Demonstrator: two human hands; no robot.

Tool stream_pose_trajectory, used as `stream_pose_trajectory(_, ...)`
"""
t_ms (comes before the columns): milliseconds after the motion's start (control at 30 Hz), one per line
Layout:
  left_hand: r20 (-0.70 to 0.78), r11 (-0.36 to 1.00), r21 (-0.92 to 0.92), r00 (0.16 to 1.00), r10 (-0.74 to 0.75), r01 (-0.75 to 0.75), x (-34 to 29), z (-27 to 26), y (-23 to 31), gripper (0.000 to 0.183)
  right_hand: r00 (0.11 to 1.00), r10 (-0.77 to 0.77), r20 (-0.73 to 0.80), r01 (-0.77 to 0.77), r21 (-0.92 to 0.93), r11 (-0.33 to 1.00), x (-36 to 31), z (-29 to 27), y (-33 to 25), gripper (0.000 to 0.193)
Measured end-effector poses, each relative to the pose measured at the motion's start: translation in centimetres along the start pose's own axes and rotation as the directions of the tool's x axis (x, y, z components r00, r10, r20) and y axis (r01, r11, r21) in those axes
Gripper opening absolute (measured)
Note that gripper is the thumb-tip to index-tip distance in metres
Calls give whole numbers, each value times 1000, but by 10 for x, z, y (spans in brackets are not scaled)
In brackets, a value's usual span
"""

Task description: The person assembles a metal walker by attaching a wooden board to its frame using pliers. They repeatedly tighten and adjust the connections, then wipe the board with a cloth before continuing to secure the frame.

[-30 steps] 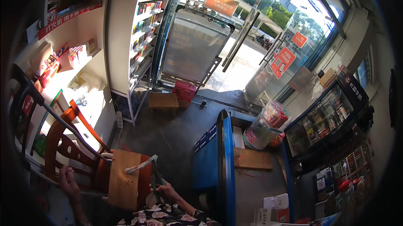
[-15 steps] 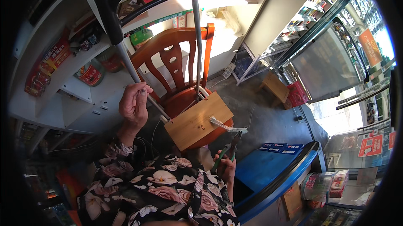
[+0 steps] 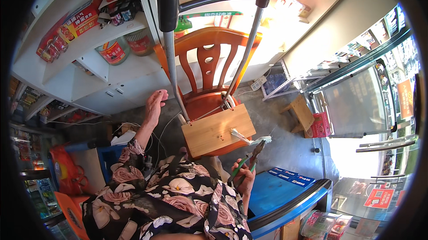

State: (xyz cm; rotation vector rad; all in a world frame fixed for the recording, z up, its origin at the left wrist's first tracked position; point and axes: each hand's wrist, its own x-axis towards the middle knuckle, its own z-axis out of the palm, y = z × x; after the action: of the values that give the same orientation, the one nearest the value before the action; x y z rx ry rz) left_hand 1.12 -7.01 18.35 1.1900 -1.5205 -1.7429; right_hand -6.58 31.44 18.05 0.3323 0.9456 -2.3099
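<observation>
My right hand is closed round green-handled pliers. Their jaws meet the free end of a frayed white strip, which runs to a hole in a wooden board. The board lies on a reddish-brown chair, across the lower ends of the metal tubes of a folding luggage cart with a black handle. My left hand is raised left of the cart's tube, apart from it, fingers loosely extended and nothing visible in them.
White shelves with boxes and jars stand at the left and back. A blue table-like unit is close by my right arm. Farther right are a small wooden stool and a pink box. Cables trail over the floor at left.
My left hand has loosened from a pinch, its fingers now straighter. The view has turned, shifting cart and chair rightward in it. My right hand still grips the pliers at the strip's end.
</observation>
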Motion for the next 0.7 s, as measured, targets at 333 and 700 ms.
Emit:
stream_pose_trajectory(333, -73, 733, 53, 729, 680, -678, -16, 39, 66, 26, 997, 13, 78, -9, -60, 998, 21, 6, -5, 66)
stream_pose_trajectory(700, 30, 163, 138, 169, 985, -977, -58, 65, 132, 19, 988, -151, -10, 151, -2, 989, -12, 0, 2, 71)
